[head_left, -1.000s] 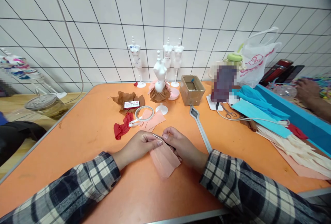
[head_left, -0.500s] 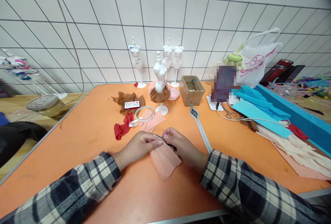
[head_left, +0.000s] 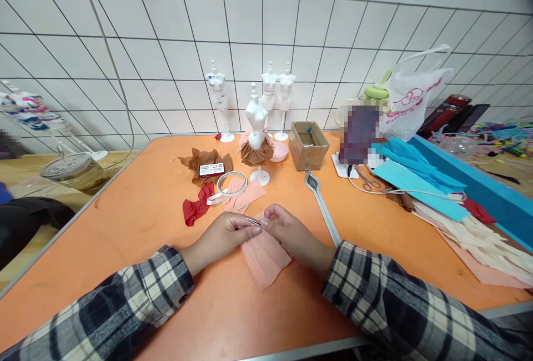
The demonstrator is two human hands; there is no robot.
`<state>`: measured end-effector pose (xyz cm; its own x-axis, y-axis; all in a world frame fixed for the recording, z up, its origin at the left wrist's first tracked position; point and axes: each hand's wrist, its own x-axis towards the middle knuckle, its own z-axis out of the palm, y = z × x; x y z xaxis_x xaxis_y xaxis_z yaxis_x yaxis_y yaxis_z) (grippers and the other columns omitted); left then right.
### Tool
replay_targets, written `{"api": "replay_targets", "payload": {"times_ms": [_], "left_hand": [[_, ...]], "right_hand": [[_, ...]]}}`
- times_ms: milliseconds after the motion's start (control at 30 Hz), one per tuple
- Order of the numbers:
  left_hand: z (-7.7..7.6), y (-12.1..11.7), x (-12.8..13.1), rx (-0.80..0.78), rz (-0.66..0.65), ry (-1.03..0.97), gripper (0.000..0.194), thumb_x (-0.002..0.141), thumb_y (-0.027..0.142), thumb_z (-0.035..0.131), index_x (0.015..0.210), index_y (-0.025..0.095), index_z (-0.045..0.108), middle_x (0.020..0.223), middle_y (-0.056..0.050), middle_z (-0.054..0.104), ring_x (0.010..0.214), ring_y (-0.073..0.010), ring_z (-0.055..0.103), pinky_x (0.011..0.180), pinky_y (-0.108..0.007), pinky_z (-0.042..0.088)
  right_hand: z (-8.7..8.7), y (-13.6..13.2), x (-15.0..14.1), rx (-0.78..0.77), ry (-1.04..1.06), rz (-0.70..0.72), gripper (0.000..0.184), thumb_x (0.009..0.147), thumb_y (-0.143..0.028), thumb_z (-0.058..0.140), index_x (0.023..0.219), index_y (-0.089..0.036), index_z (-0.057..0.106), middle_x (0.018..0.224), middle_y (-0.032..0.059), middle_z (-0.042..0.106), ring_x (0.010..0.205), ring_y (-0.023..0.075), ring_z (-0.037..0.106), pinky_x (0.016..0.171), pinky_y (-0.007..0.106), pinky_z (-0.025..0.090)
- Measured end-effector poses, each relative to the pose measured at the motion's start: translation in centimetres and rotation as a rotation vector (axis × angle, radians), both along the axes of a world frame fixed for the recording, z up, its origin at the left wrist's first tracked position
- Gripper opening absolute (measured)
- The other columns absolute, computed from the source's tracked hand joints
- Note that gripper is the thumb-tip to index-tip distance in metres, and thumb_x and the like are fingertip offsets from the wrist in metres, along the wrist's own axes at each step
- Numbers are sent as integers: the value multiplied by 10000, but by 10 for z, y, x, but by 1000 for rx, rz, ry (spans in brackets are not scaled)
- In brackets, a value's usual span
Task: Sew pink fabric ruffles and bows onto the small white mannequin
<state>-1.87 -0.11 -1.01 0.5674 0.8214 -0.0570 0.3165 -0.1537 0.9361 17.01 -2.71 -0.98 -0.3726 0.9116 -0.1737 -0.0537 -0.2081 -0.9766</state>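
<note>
A strip of peach crepe paper hangs from my fingers over the table, creased and bunched at its top edge. My left hand pinches that edge between thumb and fingers. Close against it, my right hand is closed with its fingertips together at the paper's upper corner. Between the hands shows the shiny tip of a slim metal tool; its rest is hidden by my right hand. Beyond them stands a white mini dress form wearing a gathered brown paper skirt.
Ahead lie peach pieces, a tape roll, red crepe paper and a small box on brown paper. A cardboard box and a grey strap are right of centre. Scissors and blue paper lie farther right.
The tool's dark part, seen earlier under my right fingers, is now hidden. My right fingertips have shifted slightly on the paper's top edge; the left hand keeps its pinch.
</note>
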Motion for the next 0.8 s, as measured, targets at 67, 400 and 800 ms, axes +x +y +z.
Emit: {"api": "replay_targets", "payload": {"times_ms": [67, 400, 800], "left_hand": [[0, 0, 0, -1, -5, 0, 266, 845, 372, 629, 936, 165, 768, 914, -49, 775, 805, -199, 687, 732, -260, 519], [3, -1, 2, 5, -10, -6, 260, 837, 376, 631, 904, 169, 774, 888, -43, 779, 779, -199, 688, 701, -257, 523], [6, -3, 4, -15, 15, 0, 213, 823, 329, 646, 854, 163, 777, 856, -35, 780, 734, -179, 680, 674, -234, 509]], "right_hand": [[4, -1, -1, -46, -33, 0, 334, 795, -502, 569, 864, -213, 417, 662, -67, 397, 535, 85, 340, 491, 204, 259], [7, -1, -1, -90, -35, 1, 304, 800, -478, 561, 862, -219, 416, 610, -89, 368, 454, 64, 316, 419, 182, 208], [9, -1, -2, -63, -31, 3, 318, 788, -477, 585, 876, -217, 423, 633, -84, 379, 477, 69, 308, 449, 198, 227]]}}
